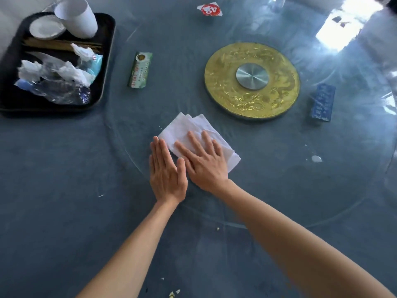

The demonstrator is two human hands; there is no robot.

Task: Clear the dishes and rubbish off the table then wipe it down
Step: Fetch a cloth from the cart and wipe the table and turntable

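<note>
the cups and rubbish sit on the black tray (105,61) far left, but crumbs and small packs are left, so i press my flat right hand (204,164) on the white cloth (189,127), its long side slanting far-left to near-right, my flat left hand (166,175) just beside.

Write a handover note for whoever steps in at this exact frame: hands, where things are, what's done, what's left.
Left hand: flat, fingers straight, beside the tissue, fingertips at its edge.
Right hand: flat, pressing the white tissue onto the glass turntable.
Done: black tray at far left already holds cup, plate and crumpled rubbish.
Left: green packet, blue box, red-and-white wrapper remain on the glass; white blob and crumbs near the front edge. Most wiping remains.
</note>
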